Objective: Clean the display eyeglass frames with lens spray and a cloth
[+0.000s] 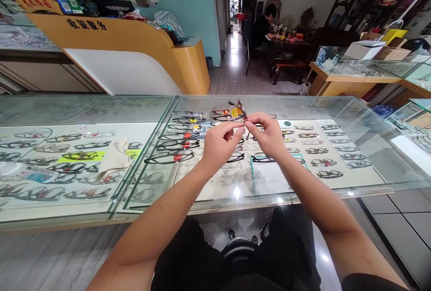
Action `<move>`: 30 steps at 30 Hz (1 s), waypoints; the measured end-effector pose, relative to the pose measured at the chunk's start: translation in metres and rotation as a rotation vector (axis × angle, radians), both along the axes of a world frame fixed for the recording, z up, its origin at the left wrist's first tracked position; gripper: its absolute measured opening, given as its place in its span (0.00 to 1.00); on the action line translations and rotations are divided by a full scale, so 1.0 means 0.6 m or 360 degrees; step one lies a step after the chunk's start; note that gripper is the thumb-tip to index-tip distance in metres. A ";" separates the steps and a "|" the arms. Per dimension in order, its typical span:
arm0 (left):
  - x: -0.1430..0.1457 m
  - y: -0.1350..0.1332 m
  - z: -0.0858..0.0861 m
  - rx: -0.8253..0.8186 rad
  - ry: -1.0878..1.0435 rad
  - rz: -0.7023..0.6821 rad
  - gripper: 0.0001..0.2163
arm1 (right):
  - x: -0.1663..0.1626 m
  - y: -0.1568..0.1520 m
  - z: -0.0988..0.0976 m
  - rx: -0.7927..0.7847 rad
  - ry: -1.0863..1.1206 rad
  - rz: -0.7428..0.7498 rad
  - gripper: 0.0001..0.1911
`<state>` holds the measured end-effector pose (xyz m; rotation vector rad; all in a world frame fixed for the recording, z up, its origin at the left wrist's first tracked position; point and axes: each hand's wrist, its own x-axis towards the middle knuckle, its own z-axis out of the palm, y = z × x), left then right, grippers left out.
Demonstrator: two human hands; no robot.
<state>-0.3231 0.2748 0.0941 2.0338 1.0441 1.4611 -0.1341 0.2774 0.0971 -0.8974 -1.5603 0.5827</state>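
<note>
Over the glass display case, a pair of eyeglasses (237, 110) with a dark frame and a yellow sticker on one lens is held up between my two hands. My left hand (220, 142) is closed, its thumb and index finger pinching at the lower edge of the glasses. From the other side, my right hand (267, 136) pinches the same glasses, its fingertips touching or almost touching the left ones. The fingers hide part of the frame. Below my left hand, a row of eyeglasses (173, 145) with red tags lies on the glass.
The display case (215, 196) spans the width before me, with many glasses inside. A beige cloth (116, 158) lies on its left section. A cashier counter (188, 66) stands behind. Two people (264, 26) are at a far table. Boxes (365, 49) sit on the right-hand case.
</note>
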 end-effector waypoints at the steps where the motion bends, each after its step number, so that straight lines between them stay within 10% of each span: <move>1: 0.001 0.001 -0.001 -0.0091 -0.0044 -0.0002 0.11 | -0.002 -0.002 -0.001 0.0064 -0.0067 -0.0050 0.18; 20: -0.001 0.044 0.013 -0.0458 -0.0096 0.0091 0.10 | 0.040 0.007 0.025 0.0027 -0.0496 -0.0045 0.27; 30: 0.120 0.055 0.107 -0.0236 0.1521 -0.0242 0.11 | 0.248 0.150 -0.007 0.0052 0.0419 -0.0780 0.36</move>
